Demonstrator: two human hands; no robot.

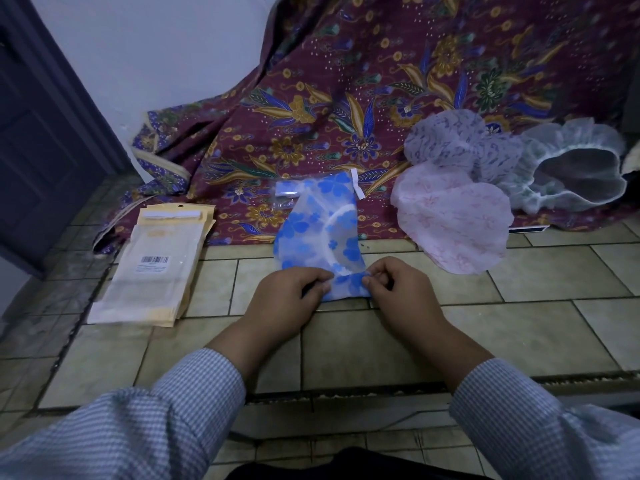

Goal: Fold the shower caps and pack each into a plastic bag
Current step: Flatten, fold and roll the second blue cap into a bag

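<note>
At far left a dark door (38, 140) borders the tiled floor (540, 271), and a stack of plastic bags (152, 268) lies near its frame. Bare tiles lie between that stack and the left hand (289, 292), whose grip pinches the near end of the blue-flowered shower cap (320, 233). The cap is folded into a translucent strip running back onto the batik cloth (346, 98). The right hand (398, 289) pinches the same end. Farther right lie a pink shower cap (457, 226) and white shower caps (554, 168).

bare tiled floor (519, 282) lies between bag stack (156, 268) and pink cap (453, 223).
</note>
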